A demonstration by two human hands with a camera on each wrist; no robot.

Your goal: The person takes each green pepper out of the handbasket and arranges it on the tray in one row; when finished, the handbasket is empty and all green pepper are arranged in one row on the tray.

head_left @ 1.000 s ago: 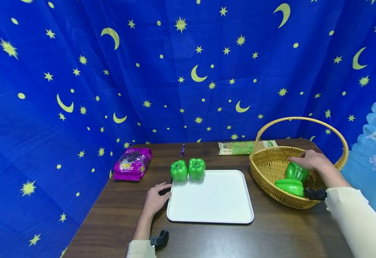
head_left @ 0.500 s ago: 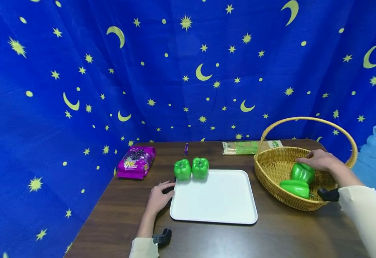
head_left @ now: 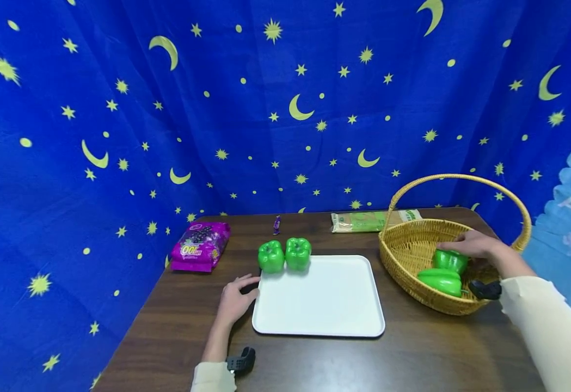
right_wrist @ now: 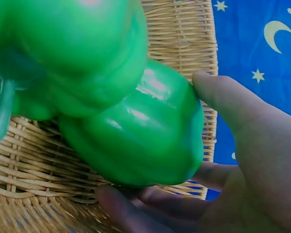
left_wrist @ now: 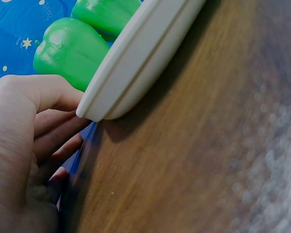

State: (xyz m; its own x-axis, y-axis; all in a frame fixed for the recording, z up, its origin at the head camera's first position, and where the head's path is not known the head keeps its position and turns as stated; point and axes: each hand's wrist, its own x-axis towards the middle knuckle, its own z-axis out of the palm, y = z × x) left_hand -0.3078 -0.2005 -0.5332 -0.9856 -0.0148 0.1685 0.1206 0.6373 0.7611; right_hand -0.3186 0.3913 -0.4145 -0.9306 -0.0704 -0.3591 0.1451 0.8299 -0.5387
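The right hand [head_left: 473, 243] reaches down into the wicker basket [head_left: 394, 265] and grasps the rear green pepper [head_left: 449, 262]. In the right wrist view, its thumb presses on one side of this pepper, and the other fingers bend around the opposite side — the hand is opened only as wide as the pepper's body. The pepper is inside the basket, next to the front green pepper [head_left: 440, 281], which lies on its side with the stem toward the right. From the right wrist, the front pepper covers a part of the grasped one.

The left hand [head_left: 234, 301] clenches nothing. Its fingers are relaxed and a little apart, and the thumb and the index finger touch the left edge of the white tray [head_left: 319, 299], near the rear corner. The left wrist view shows the thumb tip at the rim.

At the rear of the tray stand two more peppers, a left one [head_left: 271, 257] and a right one [head_left: 298, 254], just beside each other. On the bench [head_left: 182, 337] there are also a purple bag [head_left: 200, 246], a small purple wrapped piece [head_left: 277, 225] and — behind the basket — a flat green packet [head_left: 370, 221].
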